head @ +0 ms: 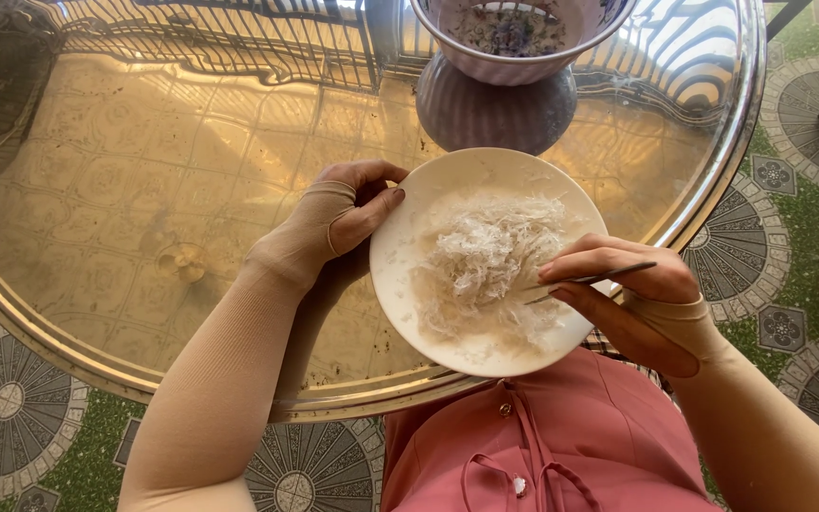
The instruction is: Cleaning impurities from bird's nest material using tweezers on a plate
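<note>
Gripping a pair of slim metal tweezers [588, 279] between thumb and fingertips, the right hand [632, 294] is angling their points left into a heap of white, stringy strands [485, 261]. The pinch is narrow and closed on the tool, apparently so that the tips can pick at single fibres. The left hand [338, 218] is clasping the left edge of the white plate [395, 256], thumb over the rim and fingers curled behind it, which seems to be steadying the plate against the tweezers' pull. Both arms are wearing beige sleeves that reach over the hands. The plate is sitting at the near edge of a round, glossy golden tabletop [182, 190], partly overhanging toward the person's pink garment [542, 446], keeping the work close. Farther off, a pale bowl [518, 43] with something speckled inside is standing behind the plate. Patterned green floor tiles [808, 218] are showing around the tabletop.
</note>
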